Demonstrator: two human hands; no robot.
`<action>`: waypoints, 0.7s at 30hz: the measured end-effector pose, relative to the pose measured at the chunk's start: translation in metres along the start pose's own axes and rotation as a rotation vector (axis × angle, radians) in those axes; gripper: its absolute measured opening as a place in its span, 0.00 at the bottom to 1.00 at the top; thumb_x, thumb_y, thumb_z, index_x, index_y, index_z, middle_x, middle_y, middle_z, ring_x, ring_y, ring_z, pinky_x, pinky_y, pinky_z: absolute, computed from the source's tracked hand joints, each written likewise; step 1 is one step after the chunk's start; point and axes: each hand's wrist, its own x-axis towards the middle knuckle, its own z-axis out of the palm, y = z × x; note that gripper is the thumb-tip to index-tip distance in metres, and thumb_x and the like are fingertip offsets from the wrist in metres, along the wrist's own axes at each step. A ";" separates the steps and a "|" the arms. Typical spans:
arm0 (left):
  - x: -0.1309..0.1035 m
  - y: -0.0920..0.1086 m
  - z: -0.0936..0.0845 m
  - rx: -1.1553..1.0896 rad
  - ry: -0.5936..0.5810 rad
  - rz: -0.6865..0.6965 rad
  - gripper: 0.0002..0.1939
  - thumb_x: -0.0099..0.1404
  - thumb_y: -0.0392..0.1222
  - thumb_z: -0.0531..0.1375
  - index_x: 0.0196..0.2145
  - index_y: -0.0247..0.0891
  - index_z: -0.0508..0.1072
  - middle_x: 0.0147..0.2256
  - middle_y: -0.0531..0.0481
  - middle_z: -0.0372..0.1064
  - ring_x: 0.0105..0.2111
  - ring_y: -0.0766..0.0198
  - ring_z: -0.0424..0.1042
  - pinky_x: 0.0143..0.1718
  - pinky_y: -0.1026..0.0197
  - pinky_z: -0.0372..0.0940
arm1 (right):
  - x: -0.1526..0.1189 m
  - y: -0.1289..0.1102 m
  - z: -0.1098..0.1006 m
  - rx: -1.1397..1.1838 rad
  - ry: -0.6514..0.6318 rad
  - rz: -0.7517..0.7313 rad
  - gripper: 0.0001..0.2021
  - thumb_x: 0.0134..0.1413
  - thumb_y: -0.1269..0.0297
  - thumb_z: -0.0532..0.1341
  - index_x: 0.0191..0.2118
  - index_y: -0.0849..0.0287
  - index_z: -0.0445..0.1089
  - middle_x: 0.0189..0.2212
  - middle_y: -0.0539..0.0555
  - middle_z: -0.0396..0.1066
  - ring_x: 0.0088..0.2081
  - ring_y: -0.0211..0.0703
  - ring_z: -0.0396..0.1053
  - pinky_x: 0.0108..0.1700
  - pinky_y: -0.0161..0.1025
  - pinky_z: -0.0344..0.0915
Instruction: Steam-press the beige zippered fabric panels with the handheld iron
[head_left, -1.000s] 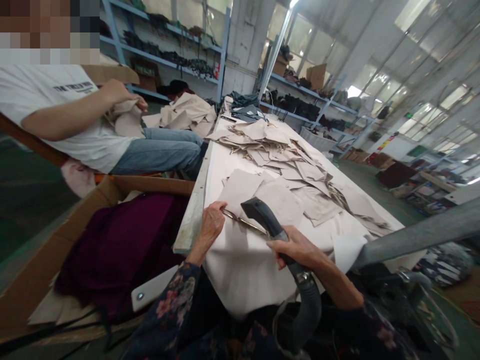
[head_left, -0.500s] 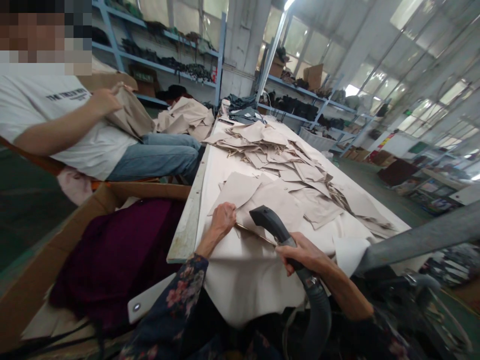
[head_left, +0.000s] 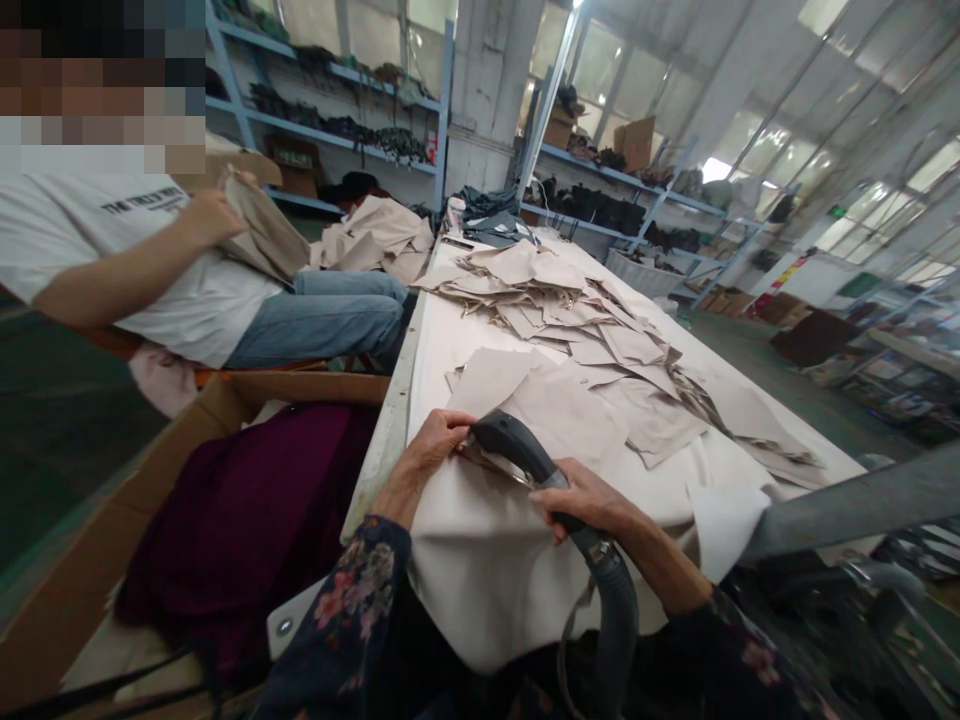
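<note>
Black curved nozzle [head_left: 517, 437] moved nearer left hand [head_left: 433, 448] pinching plain beige cloth [head_left: 559, 425]; right hand [head_left: 583, 496] grips nozzle

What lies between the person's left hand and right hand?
In the head view, the black hose nozzle, held by the right hand, extends toward the left hand, over beige fabric.

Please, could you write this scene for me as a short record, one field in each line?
Left hand: fingers pinch near edge of beige piece, beside nozzle tip
Right hand: grips black nozzle with hose
Table: white-covered, bearing many beige pieces
Beside table: open carton with purple cloth
Co-worker: seated, holding beige cloth
</note>
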 end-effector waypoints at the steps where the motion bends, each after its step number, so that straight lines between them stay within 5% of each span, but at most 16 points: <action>1: 0.000 -0.001 0.000 -0.075 0.000 -0.014 0.13 0.42 0.32 0.58 0.27 0.30 0.78 0.20 0.51 0.69 0.20 0.71 0.61 0.20 0.68 0.51 | 0.006 0.000 0.000 0.021 -0.005 -0.018 0.12 0.48 0.60 0.62 0.25 0.63 0.63 0.15 0.47 0.64 0.15 0.34 0.63 0.20 0.33 0.67; 5: 0.002 -0.001 -0.001 -0.254 0.018 -0.048 0.12 0.38 0.30 0.59 0.25 0.29 0.77 0.19 0.51 0.67 0.19 0.72 0.59 0.19 0.69 0.47 | 0.016 -0.003 -0.002 0.070 -0.030 -0.061 0.13 0.48 0.59 0.62 0.24 0.63 0.63 0.16 0.46 0.63 0.15 0.32 0.62 0.22 0.34 0.68; 12: 0.001 0.001 -0.002 -0.350 0.010 -0.118 0.10 0.38 0.29 0.62 0.24 0.28 0.76 0.19 0.48 0.68 0.18 0.72 0.60 0.18 0.68 0.49 | -0.014 -0.002 -0.004 0.019 -0.031 0.012 0.09 0.49 0.61 0.61 0.27 0.63 0.64 0.15 0.46 0.64 0.15 0.33 0.62 0.21 0.33 0.67; 21: 0.000 -0.002 -0.002 -0.455 0.002 -0.145 0.10 0.41 0.26 0.61 0.26 0.27 0.76 0.22 0.46 0.68 0.19 0.72 0.61 0.18 0.69 0.49 | 0.000 -0.020 -0.002 -0.027 0.069 -0.074 0.10 0.50 0.62 0.59 0.24 0.62 0.63 0.15 0.47 0.64 0.16 0.33 0.63 0.21 0.32 0.66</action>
